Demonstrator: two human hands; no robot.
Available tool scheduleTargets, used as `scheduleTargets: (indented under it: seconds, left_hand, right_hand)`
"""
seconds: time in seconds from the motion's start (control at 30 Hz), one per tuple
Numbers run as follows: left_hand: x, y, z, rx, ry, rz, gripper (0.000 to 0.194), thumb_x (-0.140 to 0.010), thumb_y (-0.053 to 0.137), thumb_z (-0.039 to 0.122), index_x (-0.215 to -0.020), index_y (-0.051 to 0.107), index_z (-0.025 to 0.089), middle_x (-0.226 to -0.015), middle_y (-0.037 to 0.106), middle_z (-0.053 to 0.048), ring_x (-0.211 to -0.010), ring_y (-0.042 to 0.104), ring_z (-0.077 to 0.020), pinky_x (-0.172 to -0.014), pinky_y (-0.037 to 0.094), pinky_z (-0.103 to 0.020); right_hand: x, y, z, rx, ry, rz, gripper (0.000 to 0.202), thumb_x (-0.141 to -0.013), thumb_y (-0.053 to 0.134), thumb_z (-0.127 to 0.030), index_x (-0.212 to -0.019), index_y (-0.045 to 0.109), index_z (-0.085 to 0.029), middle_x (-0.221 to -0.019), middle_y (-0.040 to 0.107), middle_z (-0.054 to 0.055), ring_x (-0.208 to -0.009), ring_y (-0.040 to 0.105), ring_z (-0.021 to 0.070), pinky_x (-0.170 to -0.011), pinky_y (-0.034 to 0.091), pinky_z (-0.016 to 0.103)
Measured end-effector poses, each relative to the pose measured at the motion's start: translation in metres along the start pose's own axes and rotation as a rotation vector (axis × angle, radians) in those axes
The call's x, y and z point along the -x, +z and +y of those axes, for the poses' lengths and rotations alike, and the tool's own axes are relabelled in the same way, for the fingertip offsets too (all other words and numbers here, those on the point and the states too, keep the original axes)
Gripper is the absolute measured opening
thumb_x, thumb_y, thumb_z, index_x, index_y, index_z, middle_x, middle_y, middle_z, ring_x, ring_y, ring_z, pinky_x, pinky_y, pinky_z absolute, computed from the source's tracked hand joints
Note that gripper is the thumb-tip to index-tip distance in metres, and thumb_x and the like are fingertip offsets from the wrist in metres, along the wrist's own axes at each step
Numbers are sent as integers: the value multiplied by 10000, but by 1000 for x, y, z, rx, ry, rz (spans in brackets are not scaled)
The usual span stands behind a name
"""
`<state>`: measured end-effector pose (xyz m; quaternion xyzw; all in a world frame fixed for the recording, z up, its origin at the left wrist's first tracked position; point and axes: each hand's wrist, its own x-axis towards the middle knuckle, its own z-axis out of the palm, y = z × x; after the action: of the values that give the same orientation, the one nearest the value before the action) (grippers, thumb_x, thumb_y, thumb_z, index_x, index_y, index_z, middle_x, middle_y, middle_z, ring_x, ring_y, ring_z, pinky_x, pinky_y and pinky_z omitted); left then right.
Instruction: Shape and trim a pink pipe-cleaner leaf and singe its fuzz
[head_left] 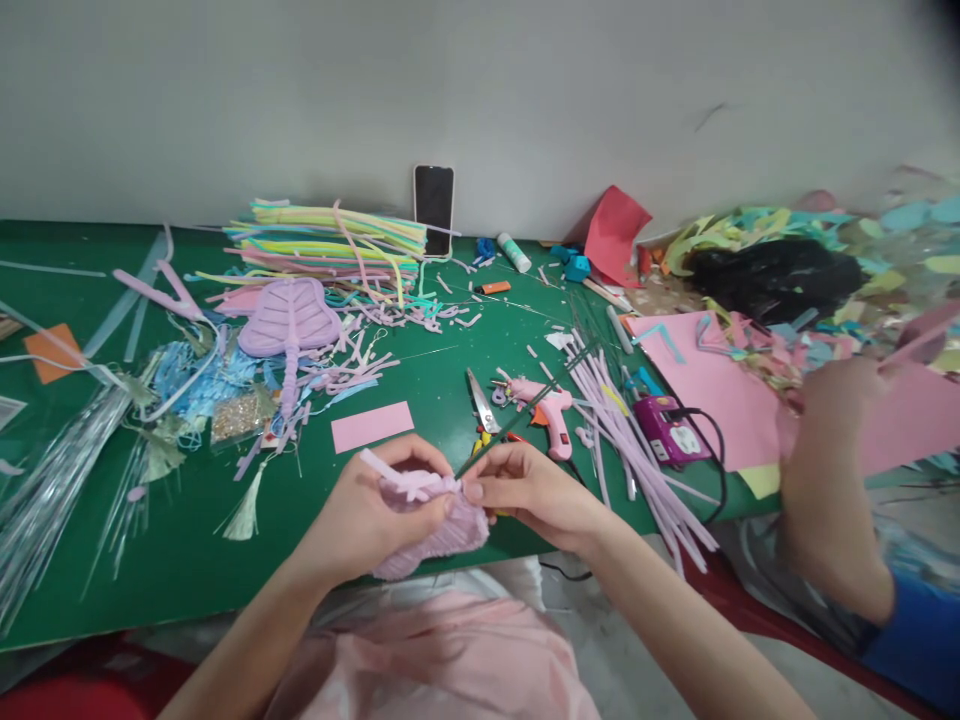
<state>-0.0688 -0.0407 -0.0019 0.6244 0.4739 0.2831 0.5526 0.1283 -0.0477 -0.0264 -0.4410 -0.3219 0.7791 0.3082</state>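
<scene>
Near the table's front edge, my left hand [367,515] grips a lilac pipe-cleaner shape [431,548], thumb on top and fingers behind it. My right hand [532,493] pinches the same shape at its right end, where thin dark green wires [517,405] come out and slant up to the right. What exactly the right fingertips hold is partly hidden. A loose lilac pipe-cleaner end [380,466] sticks out above my left thumb. Beyond my hands lie scissors [481,402] and a pink glue gun [551,408]. A finished-looking lilac leaf-shaped piece [289,318] rests at the left.
Bundled pipe cleaners [337,240] lie by the wall beside a leaning phone [434,212]. Lilac pipe cleaners [637,450] and a purple power box [667,430] are at right. A co-worker's arm [836,490] reaches over pink paper [720,410]. Silver strands [64,510] spread at left.
</scene>
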Motion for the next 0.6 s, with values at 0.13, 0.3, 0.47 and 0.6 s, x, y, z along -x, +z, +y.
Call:
scheduleTargets:
  seconds: [0.13,0.3,0.47,0.6]
  left_hand:
    - [-1,1,-2,-19,-40,17,99,-702,686,202,-799,665,202,-737,669,36,-636,571,-112,-560,422,-189]
    - [-3,6,-2,-53,-126,66,120,-725,679,272,-808,651,189,-726,647,25,-662,561,-133,-589,422,-219]
    - [-6,10,-1,-30,-195,91,184,-728,684,308,-846,631,178,-732,627,27,-659,550,-134,-604,416,-236]
    - [-7,11,-1,-34,-182,110,162,-725,679,286,-833,632,174,-754,639,18,-691,565,-138,-636,424,-239]
  right_hand:
    - [0,3,1,111,-98,49,279,-629,865,-354,-718,701,-146,-608,619,-29,-539,512,72,-520,406,211]
    - [5,12,7,516,-447,280,73,-781,701,-227,-745,664,-177,-720,642,7,-642,575,122,-570,442,244]
    - [9,17,20,949,-840,417,107,-860,591,-115,-795,641,-183,-805,649,53,-762,628,157,-681,505,276]
    - [10,19,31,1216,-1054,509,163,-896,543,-96,-892,684,-178,-911,698,112,-801,645,188,-697,515,307]
